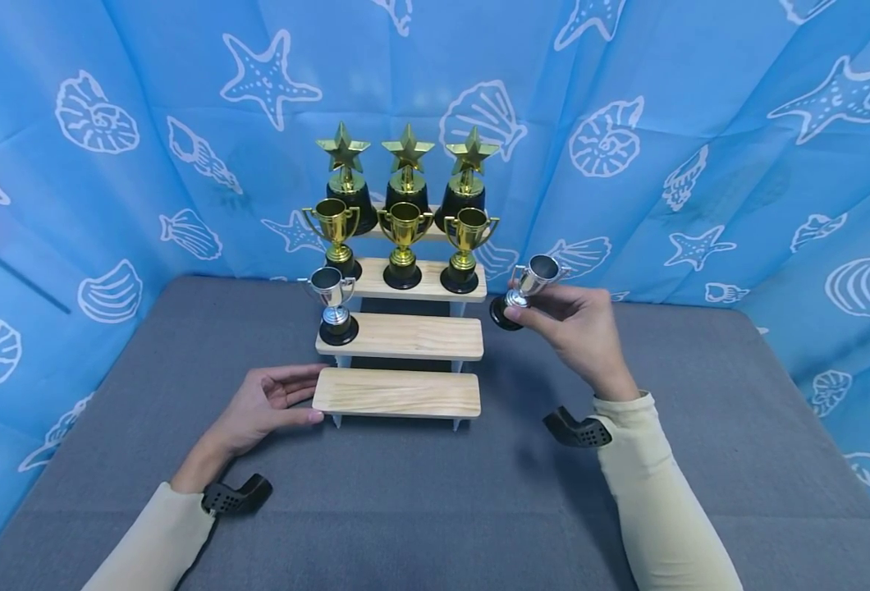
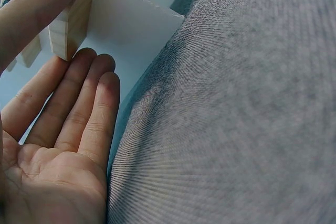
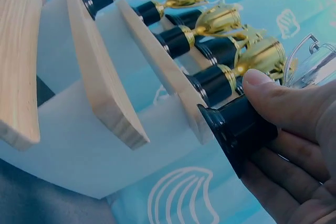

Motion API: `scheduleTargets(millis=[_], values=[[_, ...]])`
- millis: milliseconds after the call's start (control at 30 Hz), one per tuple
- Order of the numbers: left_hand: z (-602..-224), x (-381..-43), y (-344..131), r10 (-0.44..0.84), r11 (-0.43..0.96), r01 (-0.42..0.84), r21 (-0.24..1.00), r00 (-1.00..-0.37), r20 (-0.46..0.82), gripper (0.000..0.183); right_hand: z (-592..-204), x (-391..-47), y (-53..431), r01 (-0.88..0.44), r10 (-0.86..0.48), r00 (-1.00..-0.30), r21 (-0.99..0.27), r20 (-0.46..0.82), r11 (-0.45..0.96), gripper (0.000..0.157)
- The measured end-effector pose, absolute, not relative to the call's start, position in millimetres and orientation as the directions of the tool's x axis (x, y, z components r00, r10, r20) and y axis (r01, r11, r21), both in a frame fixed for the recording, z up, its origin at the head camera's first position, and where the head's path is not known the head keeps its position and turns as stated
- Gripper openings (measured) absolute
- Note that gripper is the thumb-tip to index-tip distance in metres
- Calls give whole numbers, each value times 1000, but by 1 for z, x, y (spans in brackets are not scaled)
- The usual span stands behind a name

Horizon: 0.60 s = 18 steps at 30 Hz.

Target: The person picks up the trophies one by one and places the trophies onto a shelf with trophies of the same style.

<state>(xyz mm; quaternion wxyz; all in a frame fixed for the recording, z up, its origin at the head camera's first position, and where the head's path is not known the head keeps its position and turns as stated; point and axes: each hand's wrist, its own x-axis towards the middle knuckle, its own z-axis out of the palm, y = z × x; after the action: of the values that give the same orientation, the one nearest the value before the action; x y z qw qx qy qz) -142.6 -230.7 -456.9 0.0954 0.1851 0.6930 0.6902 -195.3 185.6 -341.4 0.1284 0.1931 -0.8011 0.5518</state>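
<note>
My right hand (image 1: pixel 583 332) pinches a small silver trophy cup (image 1: pixel 534 275) by its black base, thumb on the near side. The cup is tilted, off to the right of a tiered wooden display stand (image 1: pixel 398 392). In the right wrist view the black base (image 3: pixel 241 127) shows between thumb and fingers. At the left end of the lowest shelf my left hand (image 1: pixel 265 410) rests with fingers extended, the thumb touching the board's edge. A second silver trophy cup (image 1: pixel 334 300) stands upright at the left end of the shelf above.
Three gold trophy cups (image 1: pixel 403 238) stand in a row one tier higher. Behind them, on the top tier, are three gold star trophies (image 1: pixel 408 156). Under the stand lies a grey cloth (image 1: pixel 435 501); a blue shell-patterned curtain (image 1: pixel 627 82) hangs behind.
</note>
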Motion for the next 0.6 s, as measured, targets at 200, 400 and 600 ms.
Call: scheduleTargets(millis=[200,400,600], values=[[-456,-142,-230,386,-11,120,993,-915,115,66,-340,-192,177,-470,-201,-882,-835,427,288,23],[-456,-142,-230,382,-7,117,993,-917,111,66,-341,-189,171,-471,-217,-881,-825,421,312,24],[-454,-142,-230,380,-11,99,995,-920,96,69,-343,-187,165,-463,-222,-884,-831,410,309,24]])
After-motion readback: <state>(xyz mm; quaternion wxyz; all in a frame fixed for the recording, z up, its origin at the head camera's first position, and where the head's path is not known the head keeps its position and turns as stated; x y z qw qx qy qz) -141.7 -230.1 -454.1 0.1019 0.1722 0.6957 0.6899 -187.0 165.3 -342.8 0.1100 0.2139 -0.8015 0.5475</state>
